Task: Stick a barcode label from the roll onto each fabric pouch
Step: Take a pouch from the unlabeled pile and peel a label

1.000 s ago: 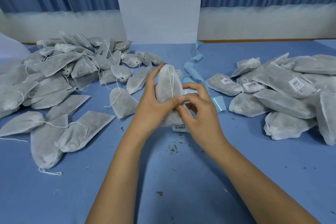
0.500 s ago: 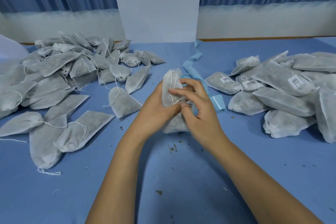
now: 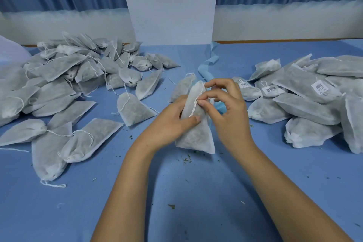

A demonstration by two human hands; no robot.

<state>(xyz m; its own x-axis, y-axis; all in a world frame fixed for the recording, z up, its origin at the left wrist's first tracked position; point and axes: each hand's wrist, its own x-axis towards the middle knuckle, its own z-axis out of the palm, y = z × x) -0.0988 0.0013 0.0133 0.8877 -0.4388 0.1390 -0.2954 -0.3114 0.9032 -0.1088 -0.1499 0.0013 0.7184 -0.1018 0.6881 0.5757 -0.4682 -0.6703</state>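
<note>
My left hand (image 3: 172,122) grips a grey fabric pouch (image 3: 196,135) around its middle, holding it upright with its lower edge on the blue table. My right hand (image 3: 225,108) pinches the pouch's white drawstring (image 3: 194,104) near the top with thumb and forefinger. A pale blue label backing strip (image 3: 206,65) curls away behind the hands; the roll itself is hidden. No loose label shows in either hand.
A heap of unlabelled pouches (image 3: 68,84) covers the left of the table. Pouches with barcode labels (image 3: 318,88) are piled on the right. One pouch (image 3: 183,86) lies just behind the held one. A white panel (image 3: 169,4) stands at the back. Dried crumbs (image 3: 187,159) dot the cloth.
The pouch has come down from being held up to resting its base on the table. My right hand moved up to the drawstring. The barcode label seen below the hands is out of sight.
</note>
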